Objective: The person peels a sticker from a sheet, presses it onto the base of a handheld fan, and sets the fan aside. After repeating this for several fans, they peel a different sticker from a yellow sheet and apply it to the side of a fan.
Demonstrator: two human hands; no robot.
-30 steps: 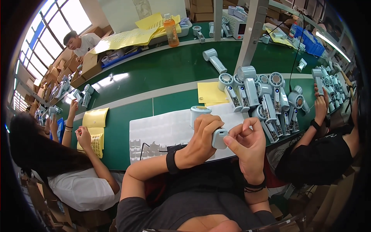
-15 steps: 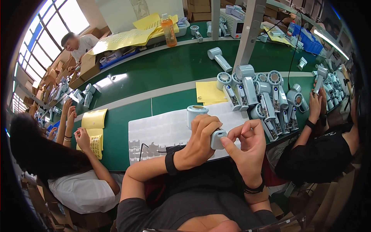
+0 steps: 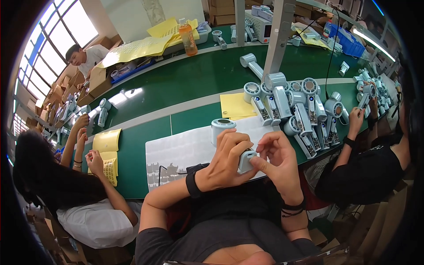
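My left hand (image 3: 224,157) is wrapped round a light-blue handheld fan (image 3: 223,126). The fan's round head shows beyond my fingers, and its handle end, with a slot in it, points toward my right hand. My right hand (image 3: 279,163) has its thumb on that handle end, with the index finger curled in close beside it. Whether a small piece sits between thumb and finger is hidden. Below the hands lies a white sticker sheet (image 3: 176,152), with grey cut-out shapes along its left part.
Several light-blue handheld fans (image 3: 302,110) are piled at the right, some with circuit boards showing. Yellow sheets (image 3: 234,105) lie behind the white one. A metal post (image 3: 279,39) rises beyond. Co-workers sit at my left (image 3: 84,190) and right (image 3: 371,168); another person is across.
My right hand's thumb and index finger have come closer together at the fan's handle end. The co-worker at the right has lowered a fan. The view has shifted slightly.
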